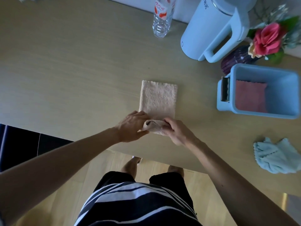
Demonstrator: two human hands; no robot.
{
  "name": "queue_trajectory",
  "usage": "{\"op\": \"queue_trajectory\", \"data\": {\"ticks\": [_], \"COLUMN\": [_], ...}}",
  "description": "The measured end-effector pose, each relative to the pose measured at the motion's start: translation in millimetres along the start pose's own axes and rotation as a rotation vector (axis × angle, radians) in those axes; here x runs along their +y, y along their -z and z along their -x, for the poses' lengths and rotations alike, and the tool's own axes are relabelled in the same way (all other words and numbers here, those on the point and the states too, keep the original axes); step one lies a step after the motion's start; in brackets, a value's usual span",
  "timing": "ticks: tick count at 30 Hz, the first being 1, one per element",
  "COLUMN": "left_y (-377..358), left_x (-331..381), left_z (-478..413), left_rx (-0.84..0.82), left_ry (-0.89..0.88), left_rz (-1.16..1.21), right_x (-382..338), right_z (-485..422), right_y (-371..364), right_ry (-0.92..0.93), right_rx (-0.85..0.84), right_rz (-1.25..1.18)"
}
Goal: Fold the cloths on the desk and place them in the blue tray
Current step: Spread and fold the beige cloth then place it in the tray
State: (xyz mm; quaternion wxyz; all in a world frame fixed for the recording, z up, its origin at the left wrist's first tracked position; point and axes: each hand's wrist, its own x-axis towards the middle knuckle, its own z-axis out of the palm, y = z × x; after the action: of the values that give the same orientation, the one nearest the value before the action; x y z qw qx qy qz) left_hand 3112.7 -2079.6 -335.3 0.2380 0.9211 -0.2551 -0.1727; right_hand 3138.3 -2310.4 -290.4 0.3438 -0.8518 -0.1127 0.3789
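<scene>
A beige cloth [157,99] lies on the desk [73,70] as a long folded strip, running away from me. Its near end is lifted and curled over. My left hand [132,126] grips that end from the left, and my right hand [176,132] pinches it from the right. The blue tray [291,95] stands at the right of the desk with a folded pink cloth [250,96] lying flat inside it. A light blue cloth [276,154] sits crumpled near the desk's front right edge.
At the back of the desk stand a clear plastic bottle [162,17], a pale blue kettle [216,28] and a purple vase with flowers [234,60]. A small dark item [225,88] rests on the tray's left ledge. The desk's front edge runs just below my hands.
</scene>
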Motion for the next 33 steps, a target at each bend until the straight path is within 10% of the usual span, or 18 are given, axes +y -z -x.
{"op": "queue_trajectory", "data": {"ticks": [5,16,33], "left_y": [10,2,6], "left_x": [14,-9,9], "left_z": [-1,-7,-4], "left_rx": [-0.006,0.02,0.404], "left_ry": [0.381,0.721,0.644], "left_rz": [0.496,0.969,0.374], "right_x": [6,7,13], "right_z": [3,-41,-62], "right_y": [20,21,5], "right_ry": [0.03,-0.195,-0.05], "right_rx": [-0.084,0.334,0.622], "right_rz": [-0.305,-0.315,-0.038]}}
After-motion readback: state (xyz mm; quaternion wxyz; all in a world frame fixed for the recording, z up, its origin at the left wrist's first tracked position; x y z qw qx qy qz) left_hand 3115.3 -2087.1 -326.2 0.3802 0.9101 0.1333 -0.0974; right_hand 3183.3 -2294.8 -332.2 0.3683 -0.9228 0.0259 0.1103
